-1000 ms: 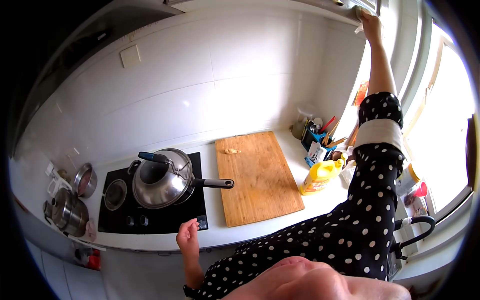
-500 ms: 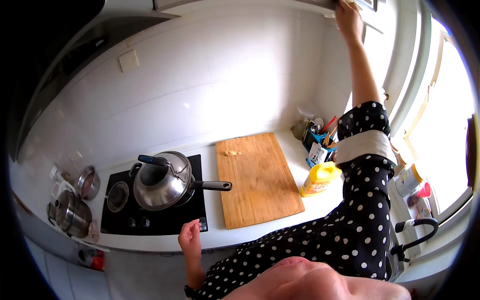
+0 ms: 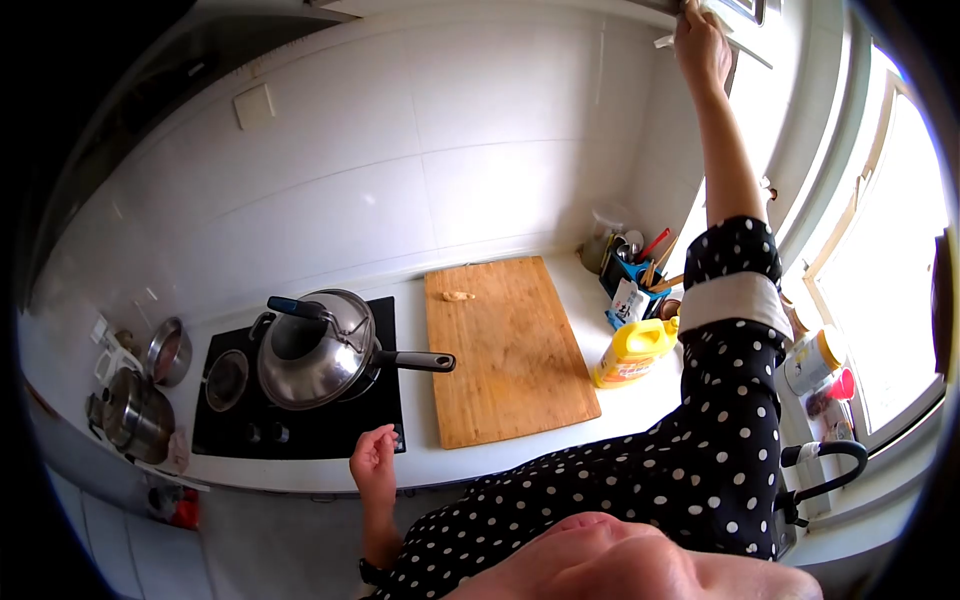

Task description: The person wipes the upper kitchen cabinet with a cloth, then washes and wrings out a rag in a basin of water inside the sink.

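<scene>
Reaching cabinet [image 3: 590, 8]: overhead; right hand [image 3: 703, 48] at its lower edge, fingers bent, grip cannot be told.
Left hand [image 3: 373, 462]: half open, empty, near the hob [image 3: 325, 437].
Cutting board [image 3: 510, 360]: on the table [image 3: 418, 425], between hob and yellow bottle [image 3: 632, 352].
Lidded pan [image 3: 318, 362]: on the hob, handle toward the board.

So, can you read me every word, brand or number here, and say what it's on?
Nothing reads clearly.
Yellow jug: label lettering too blurred.
White packet by the utensils: dark marks, too small.
Yellow-topped canister by the window: printing too blurred.
</scene>
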Demonstrator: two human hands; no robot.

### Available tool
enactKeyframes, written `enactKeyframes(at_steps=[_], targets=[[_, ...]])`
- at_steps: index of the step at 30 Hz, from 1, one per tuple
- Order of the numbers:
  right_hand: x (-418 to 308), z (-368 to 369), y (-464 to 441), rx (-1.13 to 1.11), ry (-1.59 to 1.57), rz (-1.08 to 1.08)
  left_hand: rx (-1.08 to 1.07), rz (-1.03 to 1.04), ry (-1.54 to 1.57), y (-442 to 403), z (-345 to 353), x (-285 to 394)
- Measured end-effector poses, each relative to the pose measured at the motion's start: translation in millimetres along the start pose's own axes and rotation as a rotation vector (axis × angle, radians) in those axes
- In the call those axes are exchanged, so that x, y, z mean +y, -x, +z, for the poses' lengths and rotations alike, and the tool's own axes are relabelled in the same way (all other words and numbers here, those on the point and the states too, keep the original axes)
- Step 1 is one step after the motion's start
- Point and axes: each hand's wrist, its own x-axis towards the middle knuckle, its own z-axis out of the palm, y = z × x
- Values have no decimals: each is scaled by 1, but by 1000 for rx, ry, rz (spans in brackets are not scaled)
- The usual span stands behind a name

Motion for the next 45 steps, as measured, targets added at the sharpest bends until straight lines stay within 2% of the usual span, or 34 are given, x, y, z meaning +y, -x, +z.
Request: enactKeyframes(at_steps=[4,6,8,11,14,15,16,19,20,22,24,25,29,30,33,34,36,37,40,42,44,45], targets=[[2,-9,-1,19,-207,-40,-3,4,-46,3,-4,-4],[1,-14,-19,60,-211,-97,-5,-2,-77,3,-7,-3],[12,-3,-33,40,-390,-19,15,-30,-64,3,-6,1],[38,27,-35,273,-420,-42,0,-41,-42,3,-5,-3],[20,18,-29,216,-481,178,-4,-33,-25,7,-4,-8],[17,19,-22,278,-374,52,-3,-23,-18,5,-4,-10],[-1,4,-10,203,-365,100,6,-27,-20,5,-2,-11],[18,15,-14,213,-353,-9,50,-33,4,8,7,-11],[34,28,-28,186,-301,75,42,-44,1,9,9,-13],[30,21,-41,217,-405,77,20,-56,3,4,17,-21],[20,13,-23,227,-382,-27,-18,-56,23,2,26,-28],[41,30,-15,301,-280,-173,-31,-52,32,0,29,-30],[69,27,-53,89,-157,-16,-91,-71,-6,1,42,-22],[67,42,-56,268,-170,24,-82,-75,-19,0,42,-21],[8,7,-15,216,-370,58,-82,-75,-21,-4,38,-22],[4,2,-2,214,-327,-91,-95,-69,-4,-6,36,-25],[62,30,-5,245,-315,-110,-130,-61,9,-12,29,-25],[110,57,-21,388,-77,-266,-148,-59,10,-16,26,-23],[96,43,-39,99,-402,335,-143,-52,-27,-27,13,-17],[77,56,-35,373,-184,-116,-130,-52,-28,-33,7,-20],[0,8,1,211,-280,41,-130,-65,2,-33,2,-34],[9,11,7,184,-246,36,-148,-70,-1,-33,2,-37]])
